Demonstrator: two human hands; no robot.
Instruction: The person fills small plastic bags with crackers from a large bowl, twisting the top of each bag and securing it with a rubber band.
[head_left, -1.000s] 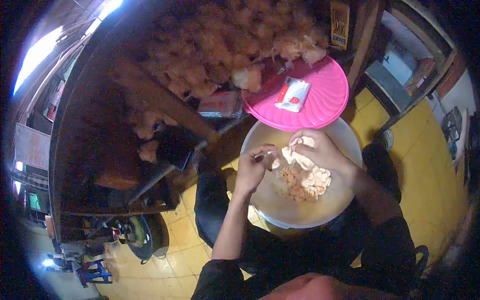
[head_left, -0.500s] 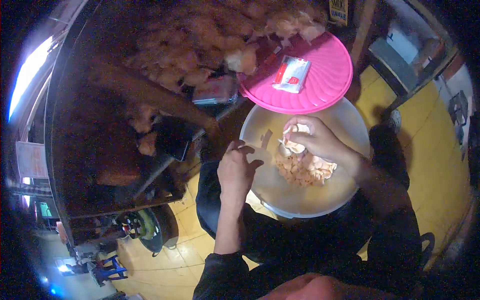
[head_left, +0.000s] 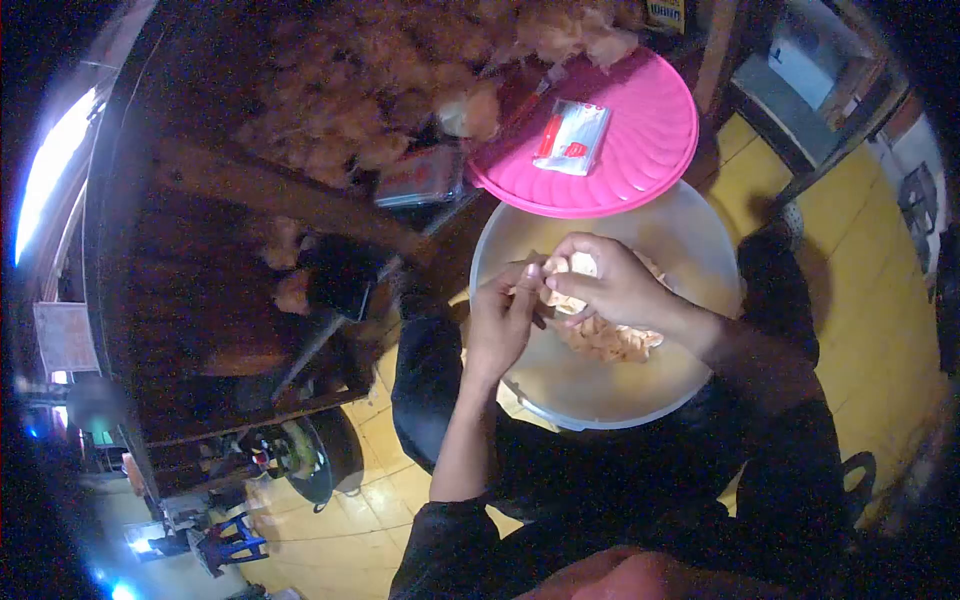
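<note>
A large white plastic basin [head_left: 690,380] rests on my lap, with a heap of pale orange crackers [head_left: 615,342] in its middle. My right hand [head_left: 605,280] is closed around a stack of crackers [head_left: 570,268] above the heap. My left hand [head_left: 503,318] sits at the basin's left rim, its fingertips pinching the left end of the same stack. Both hands meet over the basin.
A pink round lid [head_left: 620,150] overlaps the basin's far rim and carries a small clear packet with red print [head_left: 570,137]. Behind it a dark wooden table [head_left: 200,250] holds a big pile of crackers [head_left: 400,80]. Yellow tiled floor [head_left: 880,300] lies to the right.
My left hand, which was spread apart from the right half a second ago, has come back to the stack in my right hand and now pinches it.
</note>
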